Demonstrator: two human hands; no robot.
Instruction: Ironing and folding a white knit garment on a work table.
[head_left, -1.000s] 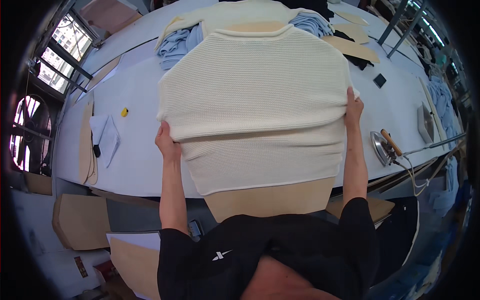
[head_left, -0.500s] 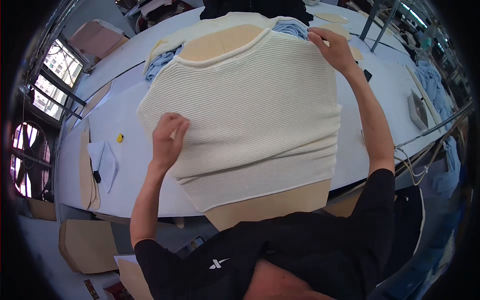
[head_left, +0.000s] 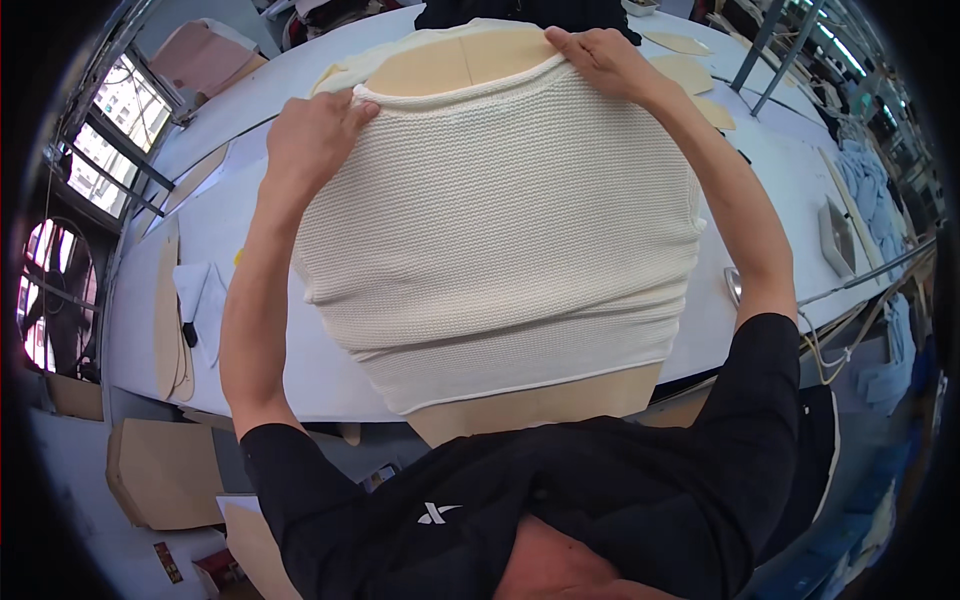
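A cream knitted sweater (head_left: 500, 210) lies over a tan cardboard form (head_left: 540, 407), which shows through the wide neck opening and below the hem. My left hand (head_left: 312, 145) is closed on the sweater's left shoulder, thumb and fingers pinching the knit at the end of the neckline. At the opposite end of the neckline, my right hand (head_left: 605, 62) pinches the right shoulder edge. Between the two hands the rolled neck edge runs in a shallow curve. Folds cross the lower body of the sweater above its hem.
The white table (head_left: 755, 230) carries flat tan card pieces (head_left: 682, 75) at the back right and a folded white cloth (head_left: 200, 295) at left. Dark fabric (head_left: 530, 12) lies at the far edge. A grey tray (head_left: 836, 237) and light blue garments (head_left: 868, 180) are at right.
My left hand has moved up from the sweater's left side to its shoulder and taken hold. My right hand has shifted left along the shoulder to the neckline. The blue fabric behind is now hidden.
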